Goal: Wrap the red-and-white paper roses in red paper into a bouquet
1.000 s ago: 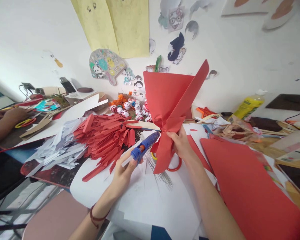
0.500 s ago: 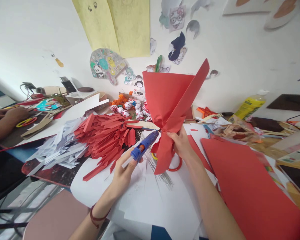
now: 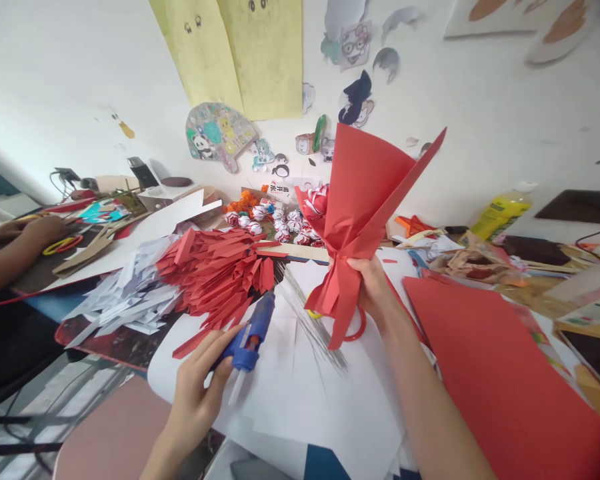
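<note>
My left hand (image 3: 203, 373) is closed around a blue glue gun (image 3: 253, 333) with a clear glue stick poking out of its back end. Its nozzle points up and away, over the white paper (image 3: 280, 393). My right hand (image 3: 373, 283) pinches the gathered waist of a red paper bouquet wrap (image 3: 363, 187), which flares open above and hangs in a tail below. A red and white paper flower (image 3: 314, 200) shows at the wrap's left side. Red-handled scissors (image 3: 361, 327) and a bundle of thin wires (image 3: 310, 320) lie beneath, partly hidden by the wrap.
Left of the wires are piles of folded red paper strips (image 3: 220, 270) and white paper strips (image 3: 130, 293). Red sheets (image 3: 495, 360) cover the right side. A yellow bottle (image 3: 503, 213) stands at the back right. Another person's hand (image 3: 43, 230) rests at the far left.
My left hand has drawn the glue gun away from the wrap's waist, down and to the left. My right hand has turned the wrap and shifted it slightly right, exposing the flower.
</note>
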Demonstrator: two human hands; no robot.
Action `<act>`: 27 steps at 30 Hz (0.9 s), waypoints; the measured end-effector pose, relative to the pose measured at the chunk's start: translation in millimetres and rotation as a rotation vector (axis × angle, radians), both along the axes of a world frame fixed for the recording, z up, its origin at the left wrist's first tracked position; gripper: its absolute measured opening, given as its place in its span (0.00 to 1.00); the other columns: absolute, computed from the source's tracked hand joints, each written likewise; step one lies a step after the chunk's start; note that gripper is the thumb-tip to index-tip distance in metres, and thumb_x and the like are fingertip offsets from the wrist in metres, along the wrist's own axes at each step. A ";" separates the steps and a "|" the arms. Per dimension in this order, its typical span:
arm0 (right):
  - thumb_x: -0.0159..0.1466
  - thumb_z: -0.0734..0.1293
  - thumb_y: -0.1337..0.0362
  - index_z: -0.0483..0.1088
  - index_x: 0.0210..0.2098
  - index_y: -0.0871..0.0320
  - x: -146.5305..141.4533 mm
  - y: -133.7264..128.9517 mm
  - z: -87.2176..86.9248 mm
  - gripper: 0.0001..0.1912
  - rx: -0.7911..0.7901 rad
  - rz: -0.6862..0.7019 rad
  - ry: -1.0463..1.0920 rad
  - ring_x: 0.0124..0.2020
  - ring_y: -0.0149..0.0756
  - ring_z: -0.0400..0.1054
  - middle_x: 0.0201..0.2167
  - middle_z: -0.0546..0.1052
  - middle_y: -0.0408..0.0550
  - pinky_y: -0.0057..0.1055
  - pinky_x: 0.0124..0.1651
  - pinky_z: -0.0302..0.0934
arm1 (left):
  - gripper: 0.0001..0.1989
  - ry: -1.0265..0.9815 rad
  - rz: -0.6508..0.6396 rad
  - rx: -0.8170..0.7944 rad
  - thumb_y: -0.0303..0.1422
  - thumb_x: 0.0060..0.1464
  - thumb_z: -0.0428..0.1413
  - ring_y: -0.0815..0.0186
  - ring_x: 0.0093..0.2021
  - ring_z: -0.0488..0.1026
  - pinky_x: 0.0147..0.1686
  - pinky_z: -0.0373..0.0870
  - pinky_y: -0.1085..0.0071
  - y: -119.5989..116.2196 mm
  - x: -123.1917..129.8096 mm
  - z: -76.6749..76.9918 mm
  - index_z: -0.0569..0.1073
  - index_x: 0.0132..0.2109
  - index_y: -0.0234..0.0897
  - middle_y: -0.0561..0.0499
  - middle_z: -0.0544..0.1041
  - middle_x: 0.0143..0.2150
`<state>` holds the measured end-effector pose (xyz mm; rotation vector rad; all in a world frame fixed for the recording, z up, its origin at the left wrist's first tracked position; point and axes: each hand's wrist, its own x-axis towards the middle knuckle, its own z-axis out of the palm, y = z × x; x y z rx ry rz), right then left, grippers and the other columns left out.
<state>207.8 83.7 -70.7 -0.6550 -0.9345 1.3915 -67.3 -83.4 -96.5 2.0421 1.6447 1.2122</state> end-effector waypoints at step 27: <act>0.50 0.74 0.55 0.70 0.38 0.55 -1.5 -34.1 13.9 0.19 -0.051 0.302 -0.073 0.29 0.35 0.68 0.30 0.74 0.44 0.31 0.33 0.64 | 0.18 -0.185 0.249 0.210 0.42 0.61 0.53 0.56 0.50 0.76 0.46 0.72 0.68 5.0 -7.1 -46.1 0.76 0.54 0.44 0.49 0.79 0.52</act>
